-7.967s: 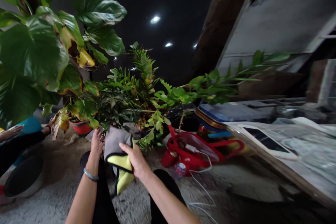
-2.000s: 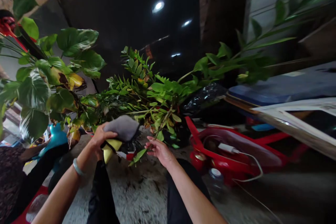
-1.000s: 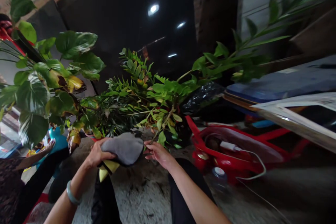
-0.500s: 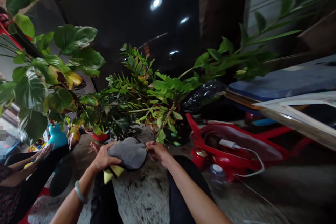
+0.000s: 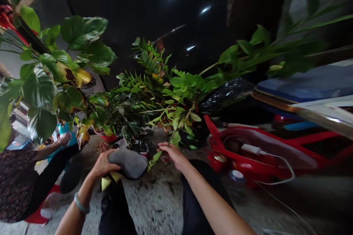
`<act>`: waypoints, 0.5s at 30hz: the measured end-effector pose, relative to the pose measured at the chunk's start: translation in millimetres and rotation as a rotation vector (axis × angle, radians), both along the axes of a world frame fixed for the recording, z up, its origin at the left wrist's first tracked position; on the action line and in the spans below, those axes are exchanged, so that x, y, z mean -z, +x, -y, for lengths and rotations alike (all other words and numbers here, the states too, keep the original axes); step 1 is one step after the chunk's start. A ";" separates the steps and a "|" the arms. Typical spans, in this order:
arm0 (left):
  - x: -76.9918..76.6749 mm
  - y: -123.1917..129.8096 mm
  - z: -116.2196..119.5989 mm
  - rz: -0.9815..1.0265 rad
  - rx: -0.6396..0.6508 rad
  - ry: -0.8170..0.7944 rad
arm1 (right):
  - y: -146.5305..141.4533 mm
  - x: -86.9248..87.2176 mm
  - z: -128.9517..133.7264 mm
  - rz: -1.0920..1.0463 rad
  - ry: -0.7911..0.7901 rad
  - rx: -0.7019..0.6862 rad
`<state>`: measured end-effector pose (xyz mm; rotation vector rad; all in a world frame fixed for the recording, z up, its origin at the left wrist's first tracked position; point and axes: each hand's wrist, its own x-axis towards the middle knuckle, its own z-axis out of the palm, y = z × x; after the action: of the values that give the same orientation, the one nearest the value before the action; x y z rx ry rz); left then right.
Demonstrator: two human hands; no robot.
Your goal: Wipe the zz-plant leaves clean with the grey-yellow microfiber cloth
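Seated on a concrete floor (image 5: 157,205), knees in black trousers (image 5: 204,180) drawn up, plants pulled in close. Left hand (image 5: 103,165) closed around a bunched cloth (image 5: 127,164), grey face up, yellow edge (image 5: 107,182) poking out underneath; the fingers wrap over the top, so the pad of cloth sits in the palm, well clear of the knee. A pale bangle (image 5: 81,203) on that wrist. Right hand (image 5: 172,153) narrow, thumb and fingers pinched on a leafy stem (image 5: 180,130) of a ZZ plant (image 5: 168,88), which seems to hold the stem steady and bring it down toward the cloth. The two hands are near each other, not touching; the cloth lies just left of the stem. Plant leaves glossy, mostly green, some yellowing near the stem tips; whether they are wet or dusty is too small to tell. A large variegated plant (image 5: 41,95) stands to the left, its lower leaves browning. On the right, a red tote (image 5: 234,150) with a white charger (image 5: 249,149) and cable on it, and a black plastic bag (image 5: 227,93) behind. A seated person (image 5: 16,180) at left, apart, one hand (image 5: 64,138) resting open.
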<state>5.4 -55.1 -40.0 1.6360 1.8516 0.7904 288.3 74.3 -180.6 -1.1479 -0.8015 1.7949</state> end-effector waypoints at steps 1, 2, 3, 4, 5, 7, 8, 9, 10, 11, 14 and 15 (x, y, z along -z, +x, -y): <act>-8.3 -5.1 7.0 0.025 -0.032 0.051 | 1.4 -0.2 0.0 0.004 0.000 -0.004; -19.2 -10.7 10.4 0.036 -0.095 0.126 | 2.2 -0.8 -0.1 0.009 0.001 -0.005; -30.8 -16.2 9.9 0.037 -0.173 0.219 | 2.1 -1.6 -0.2 0.012 0.000 -0.005; -40.6 -21.1 5.4 0.032 -0.254 0.315 | 1.2 -2.7 -0.2 0.011 0.001 -0.003; -46.9 -24.8 -2.4 0.025 -0.323 0.402 | -0.5 -3.9 0.1 0.004 0.002 0.000; -43.8 -27.1 -23.1 0.006 -0.418 0.491 | -5.0 -6.6 1.4 -0.028 0.010 0.004; -33.9 -25.3 -32.8 0.002 -0.444 0.464 | -7.2 -7.9 2.4 -0.046 0.015 0.007; -19.3 -22.0 -40.0 0.006 -0.450 0.401 | -9.0 -9.0 3.6 -0.059 0.019 0.011; -1.7 -17.7 -43.5 0.015 -0.443 0.304 | -10.1 -9.8 4.8 -0.067 0.023 0.015; 17.2 -13.1 -42.6 0.036 -0.410 0.195 | -10.3 -10.4 5.8 -0.068 0.024 0.017; 61.5 -5.6 -19.1 0.163 -0.282 0.025 | -6.4 -10.0 7.3 -0.062 0.030 0.009; 67.5 -6.8 -8.3 0.213 -0.261 -0.002 | -4.1 -9.3 7.0 -0.061 0.034 0.002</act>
<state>-1.4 -46.7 -107.5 1.2683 1.9305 1.0291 284.2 67.3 -171.3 -1.0670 -0.7918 1.7998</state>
